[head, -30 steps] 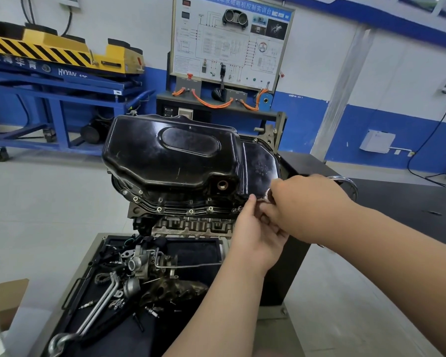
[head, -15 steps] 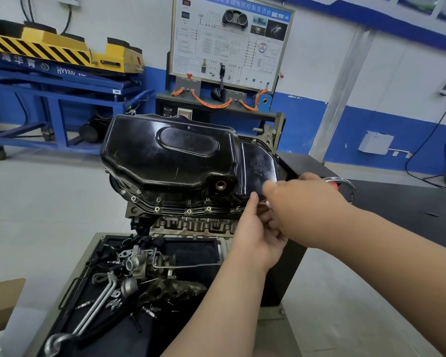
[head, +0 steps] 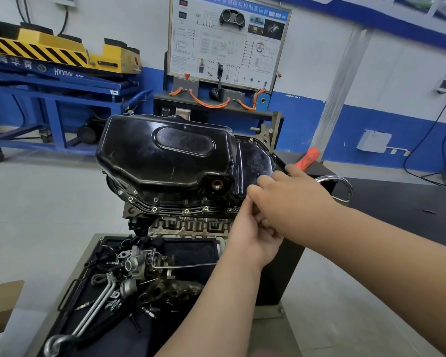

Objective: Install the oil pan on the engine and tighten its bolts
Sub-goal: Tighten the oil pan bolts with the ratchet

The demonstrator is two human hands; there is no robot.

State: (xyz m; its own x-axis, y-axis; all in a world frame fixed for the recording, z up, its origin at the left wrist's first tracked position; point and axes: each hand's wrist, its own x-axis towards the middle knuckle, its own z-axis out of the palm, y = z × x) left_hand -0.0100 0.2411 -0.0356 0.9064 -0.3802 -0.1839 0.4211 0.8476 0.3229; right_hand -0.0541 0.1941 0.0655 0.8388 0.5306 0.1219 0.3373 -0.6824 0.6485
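Note:
The black oil pan [head: 165, 155] sits upside-up on the inverted engine [head: 188, 224], and small bolts [head: 186, 210] stand in the holes along its front flange. Both hands meet at the pan's front right corner. My right hand [head: 291, 199] lies over the corner with its fingers curled downward, the tips hidden. My left hand [head: 252, 235] is cupped just beneath it, one finger pointing up at the flange next to a bolt [head: 233, 209]. Whatever either hand holds is covered by the other hand.
A black tray [head: 191, 249] below the engine holds loose parts, a turbo unit [head: 134, 264], a metal pipe [head: 93, 313] and scattered bolts. An orange-red tool handle [head: 307, 159] and a chrome ring [head: 343, 186] lie behind my right hand. A blue lift table [head: 62, 86] and a training board [head: 227, 39] stand beyond.
My right hand has slid a little up and to the right over the pan's corner, uncovering the orange-red handle behind it. My left hand stays beneath it.

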